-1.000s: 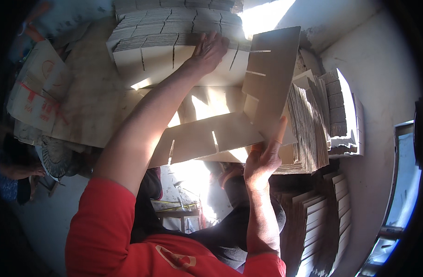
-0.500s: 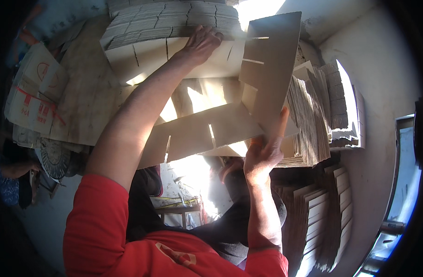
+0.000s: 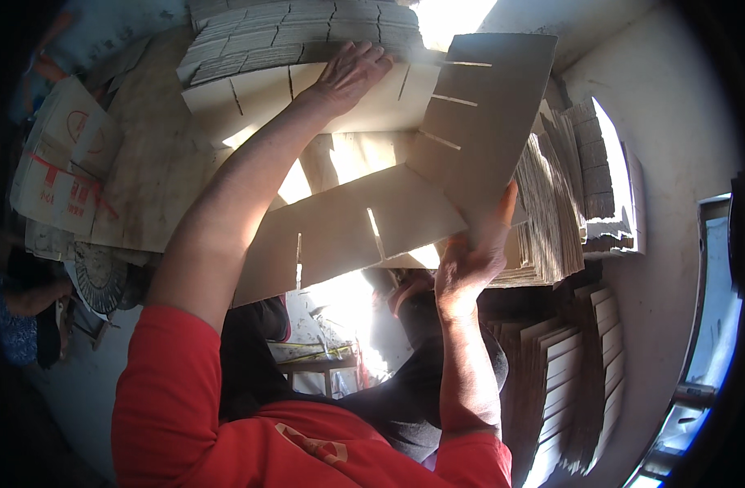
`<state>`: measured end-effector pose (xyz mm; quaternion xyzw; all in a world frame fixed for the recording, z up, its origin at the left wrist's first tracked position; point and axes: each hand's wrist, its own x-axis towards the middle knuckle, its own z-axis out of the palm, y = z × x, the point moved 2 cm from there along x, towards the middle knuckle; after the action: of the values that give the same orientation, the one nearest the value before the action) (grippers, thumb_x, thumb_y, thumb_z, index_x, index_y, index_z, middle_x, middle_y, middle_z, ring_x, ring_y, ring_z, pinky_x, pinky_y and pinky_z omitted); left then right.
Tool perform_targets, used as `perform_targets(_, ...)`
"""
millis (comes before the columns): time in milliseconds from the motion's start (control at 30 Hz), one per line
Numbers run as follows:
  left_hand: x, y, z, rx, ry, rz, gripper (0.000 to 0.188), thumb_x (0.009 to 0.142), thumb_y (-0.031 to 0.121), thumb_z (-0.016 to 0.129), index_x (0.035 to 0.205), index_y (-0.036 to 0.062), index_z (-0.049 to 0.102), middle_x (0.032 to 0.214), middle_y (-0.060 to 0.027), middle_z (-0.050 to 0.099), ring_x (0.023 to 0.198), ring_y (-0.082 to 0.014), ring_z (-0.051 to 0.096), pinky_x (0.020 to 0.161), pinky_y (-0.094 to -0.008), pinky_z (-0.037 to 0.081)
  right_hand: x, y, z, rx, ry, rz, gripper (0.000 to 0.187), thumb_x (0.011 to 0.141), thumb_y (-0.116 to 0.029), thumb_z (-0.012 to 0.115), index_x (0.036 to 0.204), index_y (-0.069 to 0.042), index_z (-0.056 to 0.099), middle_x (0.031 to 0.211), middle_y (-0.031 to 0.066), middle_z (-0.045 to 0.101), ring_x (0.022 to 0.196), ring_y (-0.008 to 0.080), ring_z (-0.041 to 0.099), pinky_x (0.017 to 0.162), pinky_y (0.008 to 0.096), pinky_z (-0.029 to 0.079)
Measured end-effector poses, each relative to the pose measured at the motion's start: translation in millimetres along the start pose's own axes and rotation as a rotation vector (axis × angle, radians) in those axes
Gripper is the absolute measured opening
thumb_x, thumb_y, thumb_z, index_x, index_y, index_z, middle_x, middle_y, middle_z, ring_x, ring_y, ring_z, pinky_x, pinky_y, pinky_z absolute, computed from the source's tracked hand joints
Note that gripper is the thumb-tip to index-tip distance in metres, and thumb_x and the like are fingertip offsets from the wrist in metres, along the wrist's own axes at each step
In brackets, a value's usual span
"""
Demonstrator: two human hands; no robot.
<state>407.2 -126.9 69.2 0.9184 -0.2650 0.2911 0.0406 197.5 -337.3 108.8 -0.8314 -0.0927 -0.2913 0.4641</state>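
At the far edge of the table, the fingers of my left hand (image 3: 354, 77) curl over the top edge of a pale slotted cardboard strip (image 3: 266, 88), which stands in front of a stack of slotted strips (image 3: 250, 45). My right hand (image 3: 474, 264) grips slotted cardboard dividers near their meeting corner, its thumb pointing up. One divider (image 3: 340, 232) reaches left under my left forearm, with two narrow slots showing. The other divider (image 3: 494, 114) rises away to the right, with several slots along its left side. Where the two meet is partly hidden by my right hand.
Brown cardboard stacks (image 3: 543, 203) stand right of my right hand, with more bundles (image 3: 563, 374) lower down. A printed carton (image 3: 59, 179) lies at the left of the wooden table (image 3: 152, 163). Another person's arm (image 3: 39, 298) shows at the far left.
The divider on the right has swung outward to the right and shows more of its face and slots. The left-reaching divider has shifted slightly. My left hand stays nearly in place.
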Motion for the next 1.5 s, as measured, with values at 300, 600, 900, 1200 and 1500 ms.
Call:
perform_targets(300,-7.7,-9.0,13.0,-0.032,0.018,-0.099,0.043,0.063,0.0,0.069,0.104,0.0036,0.053,0.103,-0.0071,0.055,0.103,-0.0237,0.049,0.086,-0.0376,0.039,0.4,-5.0,-0.7,-0.027,-0.029,0.017,0.065,0.089,0.005,0.048,0.146,-0.008,0.02,0.118,0.0185,0.059,0.101,0.017,0.061,0.085,0.0268,0.049)
perform_targets(600,4.8,-10.8,8.4,-0.029,0.153,-0.046,0.016,0.068,-0.001,0.062,0.081,0.0038,0.055,0.076,-0.0095,0.06,0.083,-0.0253,0.056,0.075,-0.0378,0.044,3.8,-5.3,1.1,-0.04,-0.044,-0.085,0.063,0.091,0.001,0.049,0.146,-0.008,0.021,0.12,0.0173,0.059,0.098,0.0182,0.062,0.082,0.0269,0.051)
perform_targets(900,-7.4,8.7,-8.5,-0.284,-0.247,-0.088,0.014,0.067,0.0,0.063,0.081,-0.0001,0.062,0.077,-0.0147,0.062,0.083,-0.0309,0.061,0.068,-0.0416,0.049,7.0,-10.6,-1.8,-0.157,-0.085,0.108,0.066,0.085,0.01,0.047,0.145,-0.009,0.027,0.12,0.0156,0.06,0.092,0.015,0.063,0.08,0.0267,0.053)
perform_targets(1200,-27.0,36.4,-23.2,-0.329,-0.308,-0.071,0.024,0.067,-0.002,0.059,0.088,0.003,0.068,0.076,-0.0195,0.062,0.079,-0.0342,0.063,0.067,-0.0439,0.05,1.2,-3.0,-4.6,-0.066,-0.121,0.154,0.066,0.085,0.012,0.044,0.145,-0.007,0.025,0.128,0.0152,0.055,0.097,0.0135,0.061,0.084,0.0247,0.05)
perform_targets(1500,-29.4,72.0,-67.4,-0.423,-0.285,0.017,0.002,0.067,-0.002,0.056,0.068,-0.0009,0.058,0.07,-0.0196,0.058,0.07,-0.0357,0.061,0.061,-0.0453,0.046,-4.6,4.0,-2.9,-0.149,-0.119,-0.015,0.066,0.087,0.009,0.041,0.146,-0.011,0.023,0.11,0.0146,0.064,0.09,0.0158,0.064,0.08,0.0257,0.05)
